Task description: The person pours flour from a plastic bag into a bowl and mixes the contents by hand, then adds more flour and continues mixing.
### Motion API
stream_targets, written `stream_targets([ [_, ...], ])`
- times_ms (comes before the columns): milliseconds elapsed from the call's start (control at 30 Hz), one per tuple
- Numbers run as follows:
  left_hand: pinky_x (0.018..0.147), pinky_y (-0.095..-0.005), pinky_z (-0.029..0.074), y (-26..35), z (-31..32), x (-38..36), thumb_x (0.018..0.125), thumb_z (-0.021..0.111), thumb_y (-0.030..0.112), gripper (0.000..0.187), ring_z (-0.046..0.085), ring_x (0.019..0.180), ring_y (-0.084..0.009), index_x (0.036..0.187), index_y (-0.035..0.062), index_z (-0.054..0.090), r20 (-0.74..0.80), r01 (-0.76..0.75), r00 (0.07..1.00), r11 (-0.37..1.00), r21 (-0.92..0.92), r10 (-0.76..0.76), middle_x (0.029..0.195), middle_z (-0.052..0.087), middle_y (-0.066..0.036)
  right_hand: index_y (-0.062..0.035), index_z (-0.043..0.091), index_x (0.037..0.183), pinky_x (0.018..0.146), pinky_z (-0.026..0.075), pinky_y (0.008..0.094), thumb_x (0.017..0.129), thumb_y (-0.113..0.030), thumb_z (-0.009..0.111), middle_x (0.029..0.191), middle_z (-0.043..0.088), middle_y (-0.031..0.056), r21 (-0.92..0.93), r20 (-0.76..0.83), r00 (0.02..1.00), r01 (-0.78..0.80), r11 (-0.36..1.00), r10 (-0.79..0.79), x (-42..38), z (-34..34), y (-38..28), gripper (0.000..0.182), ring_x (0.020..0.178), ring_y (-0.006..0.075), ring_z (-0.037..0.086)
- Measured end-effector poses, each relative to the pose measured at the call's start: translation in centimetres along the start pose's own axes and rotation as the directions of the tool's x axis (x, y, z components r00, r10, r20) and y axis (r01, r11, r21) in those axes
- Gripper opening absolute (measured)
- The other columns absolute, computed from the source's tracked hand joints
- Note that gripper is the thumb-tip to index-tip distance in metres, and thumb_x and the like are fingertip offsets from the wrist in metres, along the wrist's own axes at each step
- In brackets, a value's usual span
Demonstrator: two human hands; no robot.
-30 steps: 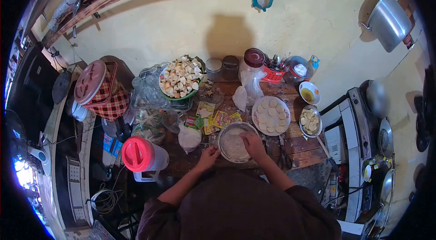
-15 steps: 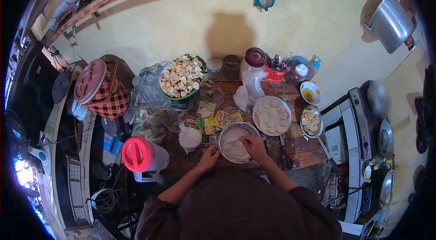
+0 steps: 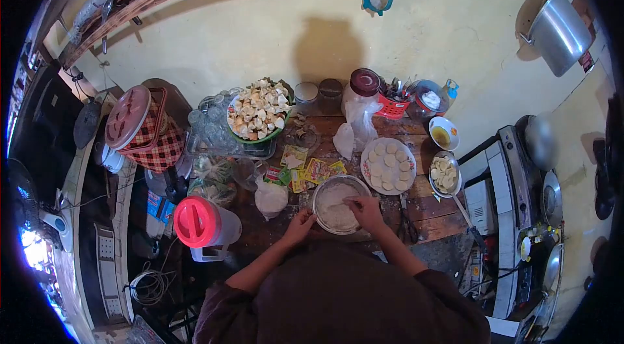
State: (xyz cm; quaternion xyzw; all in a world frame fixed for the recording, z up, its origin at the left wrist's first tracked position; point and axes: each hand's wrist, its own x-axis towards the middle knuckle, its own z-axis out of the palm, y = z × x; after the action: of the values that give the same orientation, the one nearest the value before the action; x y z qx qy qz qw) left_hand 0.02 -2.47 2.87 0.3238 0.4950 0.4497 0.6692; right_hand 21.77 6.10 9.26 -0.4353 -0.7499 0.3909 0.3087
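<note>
Reaching into a metal bowl (image 3: 338, 204) of white flour at the table's near edge, the right hand (image 3: 367, 211) has its fingers pinched over the contents. The left hand (image 3: 300, 224) grips the bowl's rim, beside a red-lidded jug (image 3: 201, 224) and a plate (image 3: 388, 165) of dough rounds.

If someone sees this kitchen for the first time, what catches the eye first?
At the centre, the right hand works in a metal bowl of white mixture, with the left hand at its rim. To the left stands a pitcher with a red lid; behind, a heaped plate of cut pieces.
</note>
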Motion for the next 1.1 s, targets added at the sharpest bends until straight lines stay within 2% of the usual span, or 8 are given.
stream_targets([
  [200,0.06,-0.0322,0.056,-0.1,-0.1,-0.3,0.094,0.047,0.022,0.021,0.064,0.074,-0.0205,0.102,0.0028,0.049,-0.022,0.068,0.997,0.998,-0.001,-0.068,0.091,0.057,-0.008,-0.0048,0.068,0.094,0.056,0.047,0.033,0.082,-0.009,0.058,0.074,0.064,0.0161,-0.277,-0.251,0.946,0.131,0.952,-0.204,1.0,-1.4,1.6,0.016,0.06,0.0251,0.06],
  [367,0.061,-0.0327,0.056,-0.7,-0.4,0.1,0.094,0.048,0.023,0.023,0.063,0.075,-0.0192,0.104,0.0024,0.051,-0.033,0.039,0.999,0.999,0.03,-0.038,0.091,0.057,-0.007,-0.0009,0.063,0.087,0.06,0.047,0.039,0.082,-0.01,0.057,0.074,0.061,0.0196,-0.082,0.114,0.993,0.007,0.997,0.002,0.8,-2.3,1.5,0.012,0.067,0.0339,0.06],
  [500,0.063,-0.0333,0.056,0.3,0.1,-0.1,0.094,0.048,0.023,0.024,0.063,0.075,-0.0184,0.104,0.0013,0.052,-0.035,0.092,0.995,0.996,0.01,-0.092,0.088,0.057,-0.007,-0.0006,0.064,0.086,0.059,0.047,0.0399,0.081,-0.011,0.057,0.073,0.061,0.0202,0.031,0.022,0.999,0.027,0.999,-0.028,0.5,-0.6,0.1,0.014,0.067,0.0343,0.06],
  [567,0.063,-0.033,0.056,0.4,0.0,-0.1,0.094,0.047,0.023,0.024,0.062,0.074,-0.0174,0.104,0.0015,0.052,-0.031,0.08,0.996,0.996,0.046,-0.079,0.087,0.057,-0.006,-0.0012,0.067,0.092,0.063,0.049,0.0341,0.082,-0.011,0.059,0.08,0.066,0.0158,-0.268,-0.118,0.989,0.053,0.962,-0.087,1.2,-0.5,1.9,0.017,0.068,0.0236,0.063],
  [700,0.063,-0.0319,0.056,-0.5,-0.4,0.1,0.094,0.047,0.023,0.023,0.059,0.071,-0.0137,0.102,0.0026,0.054,0.011,0.037,0.999,0.999,0.011,-0.038,0.085,0.054,-0.003,-0.0026,0.067,0.094,0.061,0.048,0.0341,0.081,-0.012,0.06,0.079,0.066,0.0153,-0.277,-0.155,0.98,0.076,0.958,-0.122,2.6,-2.2,3.0,0.017,0.065,0.0235,0.062],
  [767,0.063,-0.0311,0.055,-0.8,-0.8,0.4,0.094,0.048,0.023,0.023,0.058,0.071,-0.0124,0.101,0.003,0.054,0.012,0.03,0.999,0.996,0.084,-0.031,0.083,0.053,-0.002,-0.0016,0.066,0.091,0.06,0.048,0.0344,0.081,-0.013,0.06,0.079,0.065,0.0152,-0.248,0.168,0.981,-0.05,0.968,0.094,2.6,-3.5,1.4,0.016,0.064,0.0259,0.061],
  [900,0.06,-0.0283,0.054,-0.7,-0.4,0.5,0.093,0.049,0.024,0.023,0.056,0.067,-0.0104,0.099,0.0036,0.056,-0.017,0.014,1.0,0.996,0.089,-0.012,0.08,0.051,0.0,-0.0014,0.067,0.088,0.059,0.048,0.0344,0.081,-0.012,0.06,0.075,0.065,0.0148,-0.055,0.146,0.989,0.002,0.999,0.006,1.8,-1.5,1.3,0.014,0.063,0.0268,0.061],
  [1100,0.061,-0.0274,0.052,0.0,-0.2,0.0,0.093,0.05,0.025,0.021,0.053,0.064,-0.0081,0.096,0.0049,0.057,-0.015,0.017,1.0,0.994,0.11,-0.016,0.073,0.049,0.002,-0.0037,0.068,0.087,0.056,0.048,0.0338,0.08,-0.012,0.061,0.071,0.064,0.0146,-0.185,-0.223,0.958,0.139,0.973,-0.179,3.1,-2.3,1.1,0.013,0.06,0.0246,0.06],
])
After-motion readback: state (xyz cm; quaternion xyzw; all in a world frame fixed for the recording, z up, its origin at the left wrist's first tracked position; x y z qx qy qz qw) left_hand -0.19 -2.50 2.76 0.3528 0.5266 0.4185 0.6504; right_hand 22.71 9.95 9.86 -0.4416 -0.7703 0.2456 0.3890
